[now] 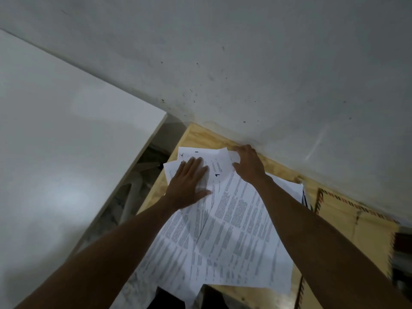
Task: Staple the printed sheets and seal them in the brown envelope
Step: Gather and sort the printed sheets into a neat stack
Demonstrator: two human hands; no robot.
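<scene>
Head view is looking down on a plywood table (200, 137) pushed against a grey wall (267, 63). Sheets (234, 230) of printed text are lying fanned and overlapping across the table, running from about 12 o'clock down to 6 o'clock, with some hanging past the near edge. The left hand (189, 184) is lying flat, fingers spread, pressing on the far sheets at about 11 o'clock; it is gripping nothing. The right hand (248, 163) is resting at 12 o'clock by the wall, its fingers curling over the far corner of the top sheets, though I cannot tell whether it is actually pinching them. Both hands are touching the sheets at their far end. An envelope (352, 228), brown with a striped border, is lying at 3 o'clock, just beside the sheets and well apart from both hands. A white board (66, 130) is filling the 9 o'clock side.
</scene>
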